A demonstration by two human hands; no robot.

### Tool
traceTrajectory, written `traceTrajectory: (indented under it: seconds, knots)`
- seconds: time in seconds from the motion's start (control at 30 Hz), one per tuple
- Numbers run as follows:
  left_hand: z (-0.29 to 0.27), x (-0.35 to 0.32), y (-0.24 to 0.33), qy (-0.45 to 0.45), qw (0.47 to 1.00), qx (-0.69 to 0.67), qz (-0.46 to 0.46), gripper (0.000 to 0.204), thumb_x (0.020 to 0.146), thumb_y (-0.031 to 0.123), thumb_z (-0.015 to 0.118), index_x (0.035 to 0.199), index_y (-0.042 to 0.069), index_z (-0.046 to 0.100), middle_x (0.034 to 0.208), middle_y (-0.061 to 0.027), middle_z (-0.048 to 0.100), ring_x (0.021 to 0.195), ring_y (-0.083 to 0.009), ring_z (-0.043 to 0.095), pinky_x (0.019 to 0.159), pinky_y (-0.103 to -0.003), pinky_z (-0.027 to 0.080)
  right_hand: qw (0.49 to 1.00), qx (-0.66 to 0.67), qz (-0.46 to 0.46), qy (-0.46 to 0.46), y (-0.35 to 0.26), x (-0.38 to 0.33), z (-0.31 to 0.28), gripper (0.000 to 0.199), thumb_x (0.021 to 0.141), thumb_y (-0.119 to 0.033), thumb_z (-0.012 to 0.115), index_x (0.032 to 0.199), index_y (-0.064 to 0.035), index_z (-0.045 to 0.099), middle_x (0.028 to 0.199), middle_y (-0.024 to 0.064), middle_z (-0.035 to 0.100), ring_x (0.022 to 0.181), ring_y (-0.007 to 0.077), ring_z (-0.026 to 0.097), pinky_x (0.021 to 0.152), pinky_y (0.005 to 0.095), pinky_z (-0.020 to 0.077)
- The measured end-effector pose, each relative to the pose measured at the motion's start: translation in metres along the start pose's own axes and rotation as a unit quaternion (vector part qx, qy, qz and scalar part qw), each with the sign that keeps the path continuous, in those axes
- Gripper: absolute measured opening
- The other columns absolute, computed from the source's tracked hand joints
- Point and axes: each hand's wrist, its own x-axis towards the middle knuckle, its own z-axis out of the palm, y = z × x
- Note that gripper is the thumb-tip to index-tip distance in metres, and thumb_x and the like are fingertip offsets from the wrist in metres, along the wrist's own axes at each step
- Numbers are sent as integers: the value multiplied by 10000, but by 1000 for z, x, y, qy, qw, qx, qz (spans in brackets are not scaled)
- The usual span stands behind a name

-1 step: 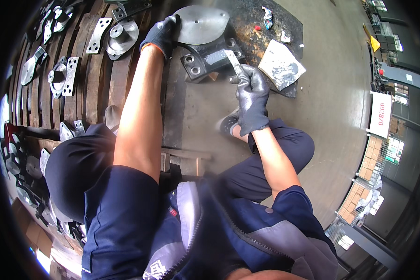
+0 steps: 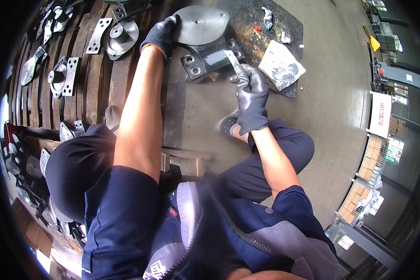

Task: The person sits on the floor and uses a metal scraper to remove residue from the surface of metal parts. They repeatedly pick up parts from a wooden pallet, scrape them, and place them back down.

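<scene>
Over the trousers [image 2: 284, 149] at the centre right of the frame, I'm seeing almost nothing changing: the gloved right hand [image 2: 253, 95] is at most settling slightly lower than in the earlier frame, and the slim pale tool [image 2: 234, 63] is keeping its place, so I'm judging the work in hand to be standing at the same point. The right hand's fingers are curling closed around that tool, whose tip is pointing up-left over the face of the dark bracket [image 2: 198, 62], upper centre; whether it is touching, I can't tell. Just above, the rounded metal plate [image 2: 203, 27] is overlapping the bracket's upper side, unshifted. The gloved left hand [image 2: 161, 37] is likewise staying at the plate's left edge, its fingers bending there; I can't tell whether they're gripping or only steadying. Upper right, a smudged white block [image 2: 281, 65] is lying on the stained dark board [image 2: 249, 23]. Upper left, loose metal parts are resting on the wooden pallet [image 2: 120, 81]. Farthest off, stacked cartons [image 2: 370, 156] are standing along the right edge.
</scene>
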Motion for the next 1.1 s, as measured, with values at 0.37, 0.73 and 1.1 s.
traceTrajectory:
  seconds: [0.37, 0.73, 1.1]
  knots:
    - [-6, -3, 13, -7, 994, 105, 19, 401, 988, 349, 325, 1105, 19, 519, 1047, -245, 598, 1007, -406, 571, 802, -440, 471, 957, -207, -203, -23, -5, -6, 0, 311, 815, 79, 521, 1099, 10, 627, 953, 158, 670, 834, 245, 657, 743, 301, 509]
    - [-9, -11, 27, 10, 995, 94, 7, 411, 984, 376, 355, 1095, 31, 549, 1006, -243, 616, 1010, -410, 572, 809, -431, 470, 995, 21, -93, -22, 6, -14, 17, 167, 910, -107, 498, 949, 14, 606, 734, 20, 521, 627, 80, 461, 548, 192, 377]
    - [-4, -4, 7, 23, 994, 103, 26, 441, 991, 375, 313, 1070, 33, 580, 1028, -238, 618, 1017, -417, 560, 821, -450, 464, 994, -58, -28, -85, -40, -27, 23, 115, 906, -85, 564, 910, 1, 639, 712, 6, 570, 609, 81, 505, 513, 234, 388]
